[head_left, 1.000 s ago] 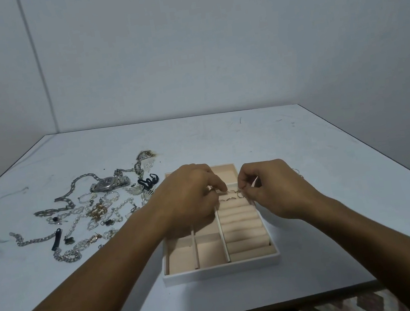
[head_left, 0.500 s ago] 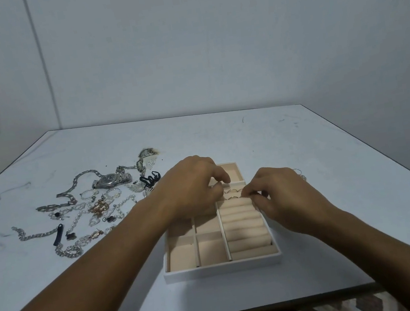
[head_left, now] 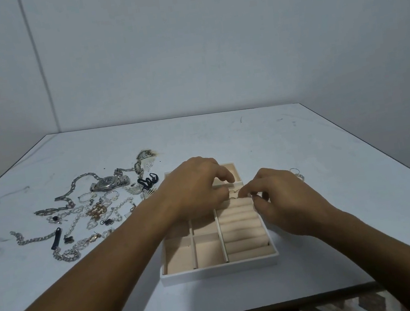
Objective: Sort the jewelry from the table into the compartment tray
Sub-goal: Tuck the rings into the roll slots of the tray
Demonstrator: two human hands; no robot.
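Two grips meet over the far end of the compartment tray, which lies mid-surface. The right grip pinches a small ring between thumb and forefinger at the tray's 1 o'clock corner, just above the ring rolls. The left grip is curled beside the seated rings at 12 o'clock; whether it pinches anything cannot be told. Unsorted jewelry, including a wristwatch, lies at the tray's 9 to 10 o'clock, and loose rings lie at 2 o'clock. Likely hazards: the ring, held by so little, may slip and roll away across the surface. If pressed in askew, it may sit on a roll instead of between two. The crowding left fingers may knock out rings already seated.
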